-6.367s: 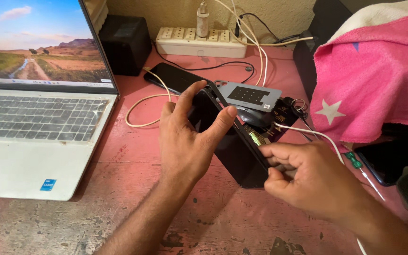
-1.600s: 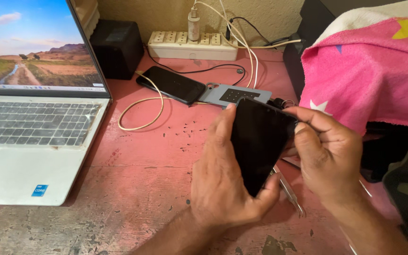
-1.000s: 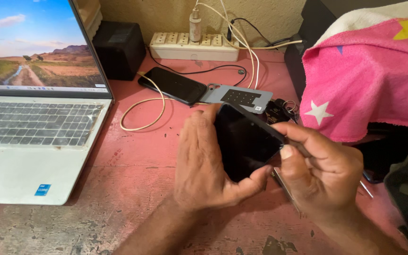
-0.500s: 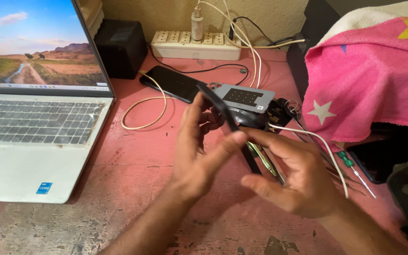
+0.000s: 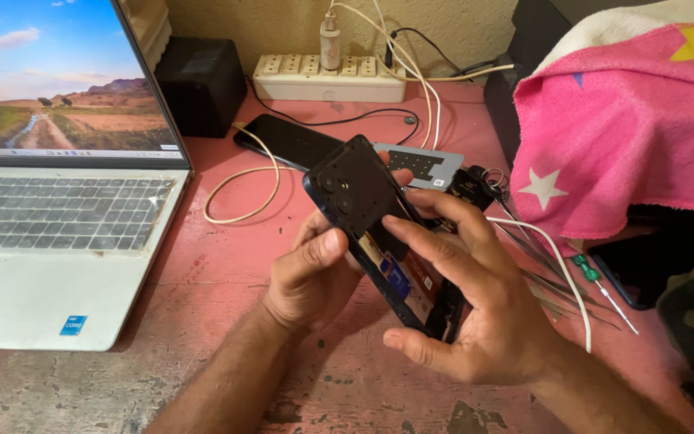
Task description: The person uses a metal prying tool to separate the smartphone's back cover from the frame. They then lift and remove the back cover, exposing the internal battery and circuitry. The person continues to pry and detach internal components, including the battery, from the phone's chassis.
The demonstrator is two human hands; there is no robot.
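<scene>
**Both hands held an opened black phone above the pink table**

The left hand (image 5: 311,277) was closed around the upper part of a black smartphone with its rear cover off (image 5: 379,233), the thumb pressing on the near edge below the round camera openings and the fingers wrapped behind it. The right hand (image 5: 475,309) gripped the lower part of the same phone, the forefinger lying across the exposed inner board and the thumb curled under the bottom end. The phone was tilted, camera end up and away from the person, raised clear of the worn pink tabletop (image 5: 226,281).

Just behind it lay a second dark phone, flat and screen-up (image 5: 287,141), and beside that a grey rectangular device with a dark panel (image 5: 427,165). A white cable looped across the table (image 5: 242,189) toward a cream power strip against the wall (image 5: 319,78). An open silver laptop with a landscape on its screen (image 5: 50,241) stood at the left. At the right, a pink cloth with stars (image 5: 628,137) hung over something, with a green-handled screwdriver (image 5: 596,281) lying below it.
</scene>
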